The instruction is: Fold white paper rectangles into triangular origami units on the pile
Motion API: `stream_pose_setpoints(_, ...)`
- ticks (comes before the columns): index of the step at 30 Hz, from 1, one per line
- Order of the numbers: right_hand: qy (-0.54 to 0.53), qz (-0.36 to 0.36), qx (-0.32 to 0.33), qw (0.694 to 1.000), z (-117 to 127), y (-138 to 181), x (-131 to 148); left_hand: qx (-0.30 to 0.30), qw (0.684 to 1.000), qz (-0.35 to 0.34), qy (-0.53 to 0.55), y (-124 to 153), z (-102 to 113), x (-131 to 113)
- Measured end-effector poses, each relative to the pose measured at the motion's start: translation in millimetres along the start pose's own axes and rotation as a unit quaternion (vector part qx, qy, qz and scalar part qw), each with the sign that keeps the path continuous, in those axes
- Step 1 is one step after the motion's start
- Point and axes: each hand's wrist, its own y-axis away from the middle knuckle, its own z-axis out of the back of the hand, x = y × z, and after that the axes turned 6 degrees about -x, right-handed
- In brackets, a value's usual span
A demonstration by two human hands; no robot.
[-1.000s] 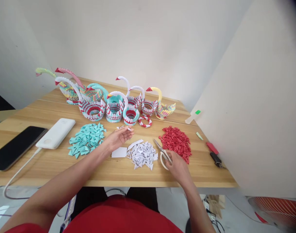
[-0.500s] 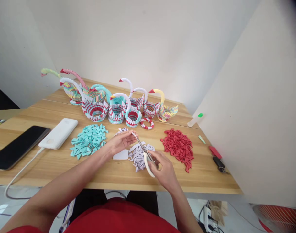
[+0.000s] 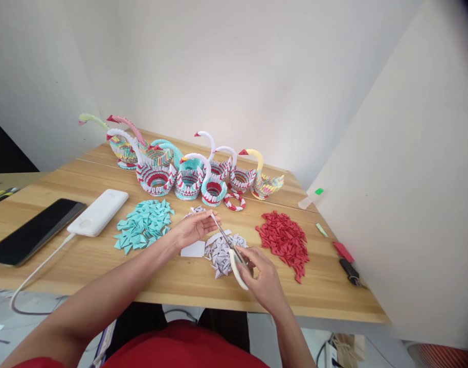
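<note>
My right hand (image 3: 261, 278) is closed round the white handles of a pair of scissors (image 3: 234, 246), whose blades point up and to the left. At the blade tips, the thumb and index finger of my left hand (image 3: 195, 228) are pinched together, with the other fingers loosely extended. Whatever sits in that pinch is too small to make out. Below the blades lies a pile of folded white paper triangles (image 3: 220, 258), with a white paper rectangle (image 3: 193, 249) at its left. More white pieces (image 3: 194, 210) show partly behind my left hand.
Turquoise paper triangles (image 3: 145, 225) are heaped at left, red ones (image 3: 283, 240) at right. Several folded-paper swans (image 3: 156, 180) and a red-and-white ring (image 3: 234, 202) stand behind. A phone (image 3: 34, 230) and a cabled white power bank (image 3: 97, 212) lie left; a black object (image 3: 349, 271) lies right.
The view has shifted slightly, so the tabletop sits a little lower and further right. Both hands and the scissors keep nearly the same pose over the white pile.
</note>
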Motion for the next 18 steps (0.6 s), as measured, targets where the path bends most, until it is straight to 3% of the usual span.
stream_pose_setpoints(11, 0.013, -0.012, -0.005, 1.000, -4, 0, -5, 0.011, 0.999, -0.030, -0.036, -2, 1, 0)
stream_pose_setpoints(18, 0.154, 0.038, -0.061, 0.985, -16, -5, -2, 0.029, 0.994, -0.077, -0.068, -5, 6, 1)
